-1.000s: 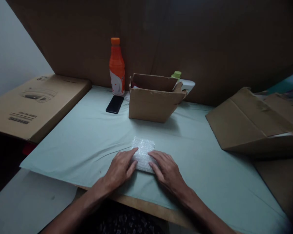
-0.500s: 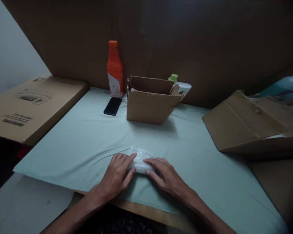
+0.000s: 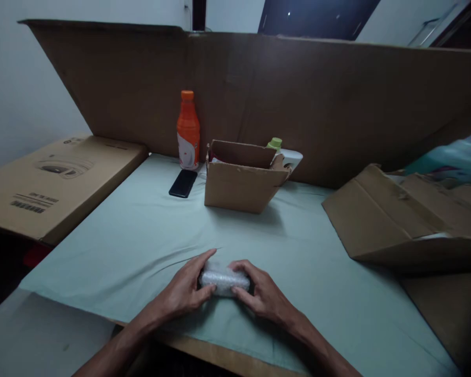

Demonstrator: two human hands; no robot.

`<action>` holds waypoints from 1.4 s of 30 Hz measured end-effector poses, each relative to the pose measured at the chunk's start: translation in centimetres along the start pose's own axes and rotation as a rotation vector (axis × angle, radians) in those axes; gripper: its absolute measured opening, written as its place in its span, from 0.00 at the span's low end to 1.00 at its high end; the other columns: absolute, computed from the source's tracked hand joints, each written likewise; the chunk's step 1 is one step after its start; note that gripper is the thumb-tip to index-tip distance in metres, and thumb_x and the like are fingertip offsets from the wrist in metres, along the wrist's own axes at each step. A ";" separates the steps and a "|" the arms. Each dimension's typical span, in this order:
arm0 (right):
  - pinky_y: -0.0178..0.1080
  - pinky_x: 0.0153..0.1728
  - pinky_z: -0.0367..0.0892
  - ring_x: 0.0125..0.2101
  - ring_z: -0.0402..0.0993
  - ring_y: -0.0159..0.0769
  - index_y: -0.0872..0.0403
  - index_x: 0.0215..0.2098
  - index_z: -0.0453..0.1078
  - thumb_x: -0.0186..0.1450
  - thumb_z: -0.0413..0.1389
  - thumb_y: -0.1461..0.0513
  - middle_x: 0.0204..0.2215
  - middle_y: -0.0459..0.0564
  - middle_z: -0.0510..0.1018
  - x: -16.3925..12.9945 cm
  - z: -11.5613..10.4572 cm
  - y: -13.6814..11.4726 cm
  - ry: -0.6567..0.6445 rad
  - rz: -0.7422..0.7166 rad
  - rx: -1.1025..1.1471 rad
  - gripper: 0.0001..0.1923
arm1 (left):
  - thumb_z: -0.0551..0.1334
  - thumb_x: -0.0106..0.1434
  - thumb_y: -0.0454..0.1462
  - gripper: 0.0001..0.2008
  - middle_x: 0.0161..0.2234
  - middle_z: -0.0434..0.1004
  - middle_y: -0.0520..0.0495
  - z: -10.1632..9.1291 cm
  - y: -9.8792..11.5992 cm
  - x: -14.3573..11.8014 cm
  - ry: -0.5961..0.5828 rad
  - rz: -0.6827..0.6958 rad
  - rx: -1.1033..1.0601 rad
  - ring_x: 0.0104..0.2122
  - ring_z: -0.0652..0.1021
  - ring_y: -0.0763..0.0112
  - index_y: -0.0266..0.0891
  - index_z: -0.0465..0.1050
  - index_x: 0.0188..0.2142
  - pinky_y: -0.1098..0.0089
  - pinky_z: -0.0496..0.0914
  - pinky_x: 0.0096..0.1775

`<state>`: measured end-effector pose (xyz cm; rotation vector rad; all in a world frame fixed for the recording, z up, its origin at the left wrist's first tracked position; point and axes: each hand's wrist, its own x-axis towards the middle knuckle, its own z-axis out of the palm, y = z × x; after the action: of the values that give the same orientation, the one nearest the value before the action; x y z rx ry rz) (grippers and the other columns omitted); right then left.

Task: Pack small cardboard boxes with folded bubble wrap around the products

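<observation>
A roll of clear bubble wrap point(image 3: 224, 278) lies crosswise near the front of the table, between my two hands. What it may hold inside cannot be made out. My left hand point(image 3: 188, 283) grips its left end, thumb on the near side and fingers stretching along the far side. Around the right end curls my right hand point(image 3: 257, 288), its thumb on the near face and its fingers over the top. Pale green cloth point(image 3: 141, 246) lies under the roll.
Toward the back stand an open cardboard box point(image 3: 239, 186), an orange bottle point(image 3: 188, 131) and a dark phone point(image 3: 183, 183). A white bottle with a green cap point(image 3: 275, 143) is behind the box. Larger cartons flank the table at left point(image 3: 63, 183) and right point(image 3: 377, 214); a tall cardboard panel point(image 3: 337, 104) rises behind.
The bubble wrap has gone from a flatter bundle to a rounder roll. My hands have shifted toward its ends. The camera view has tilted up, showing the wall above the panel.
</observation>
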<state>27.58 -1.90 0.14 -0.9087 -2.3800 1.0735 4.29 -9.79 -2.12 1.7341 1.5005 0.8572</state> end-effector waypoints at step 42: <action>0.38 0.32 0.62 0.35 0.79 0.44 0.53 0.39 0.77 0.68 0.55 0.61 0.35 0.53 0.83 17.5 -14.4 -5.3 -0.290 0.137 -0.916 0.09 | 0.56 0.66 0.25 0.12 0.39 0.76 0.44 -7.8 6.4 12.8 0.478 0.576 0.550 0.40 0.74 0.62 0.38 0.74 0.43 0.59 0.69 0.44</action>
<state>20.94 15.04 14.59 -1.2622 -3.1356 0.0769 2.76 2.78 8.12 2.5810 1.6634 1.3049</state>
